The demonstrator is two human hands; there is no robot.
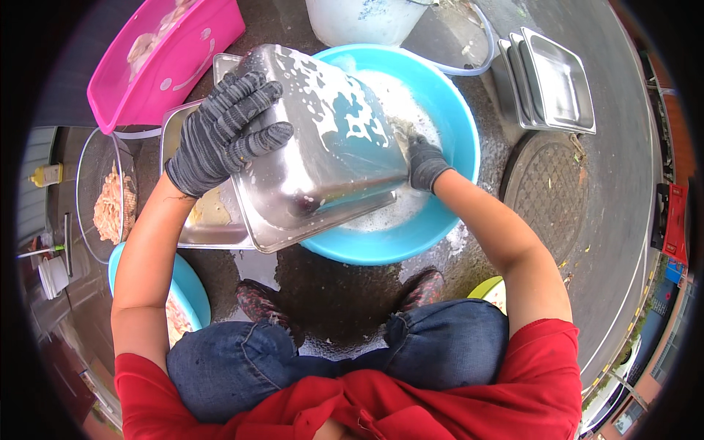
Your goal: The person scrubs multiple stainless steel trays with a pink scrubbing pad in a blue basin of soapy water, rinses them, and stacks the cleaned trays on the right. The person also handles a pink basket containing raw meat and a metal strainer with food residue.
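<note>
A deep stainless steel food pan [335, 115] is tipped over the rim of a turquoise basin [379, 250], with suds on its outer faces. My left hand [225, 129], in a grey striped knit glove, lies across the pan's outside and holds it steady. In a matching glove, my right hand [428, 165] is at the pan's right side over the foamy water. Its fingers close around a blurred, pale brownish wad [404, 132], whose kind I cannot make out. Beneath the tipped pan sits another steel pan [234, 239] with yellowish liquid in it.
Several nested steel pans [561, 82] stand right, beside a round manhole cover [544, 187]. A white bucket [363, 22] and a hose [487, 49] are behind the basin. Left are a pink tub [148, 93], a mesh strainer [113, 206] holding pale meat and a blue bowl [192, 286].
</note>
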